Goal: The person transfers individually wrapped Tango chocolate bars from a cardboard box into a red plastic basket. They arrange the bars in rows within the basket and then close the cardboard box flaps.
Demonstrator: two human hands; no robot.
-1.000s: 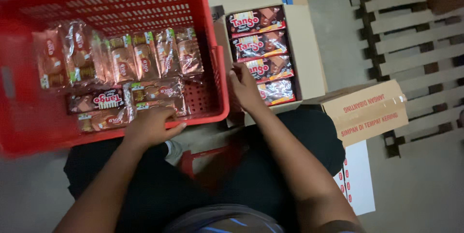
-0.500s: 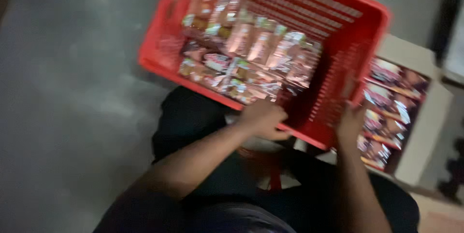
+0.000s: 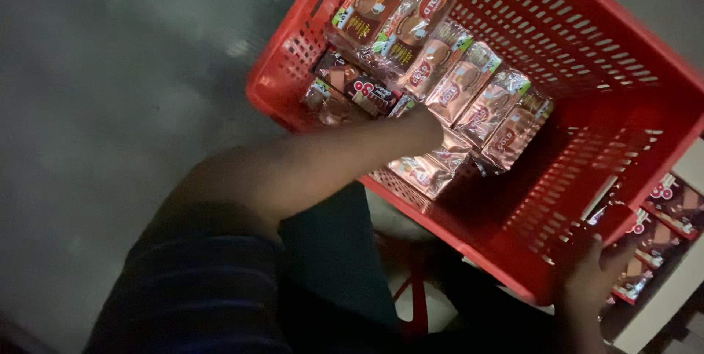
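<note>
A red plastic basket (image 3: 645, 115) sits tilted across the view, holding rows of shiny brown and pink snack packets (image 3: 469, 93). My left hand (image 3: 419, 125) reaches over the near rim and rests on the packets at the bottom; its fingers are hidden among them. My right hand (image 3: 590, 277) is at the basket's near right corner, over an open cardboard box (image 3: 660, 310). It grips a dark red snack packet (image 3: 614, 220) lifted from the box. More packets of that kind (image 3: 671, 203) lie in the box.
Grey concrete floor (image 3: 125, 90) spreads to the left of the basket. My dark trousers and a red stool frame (image 3: 412, 303) are below the basket. The image is dim and slightly blurred.
The view has swung left and closer to the basket. My left hand went from the basket's near rim down into the packets. My right hand left the box with a packet.
</note>
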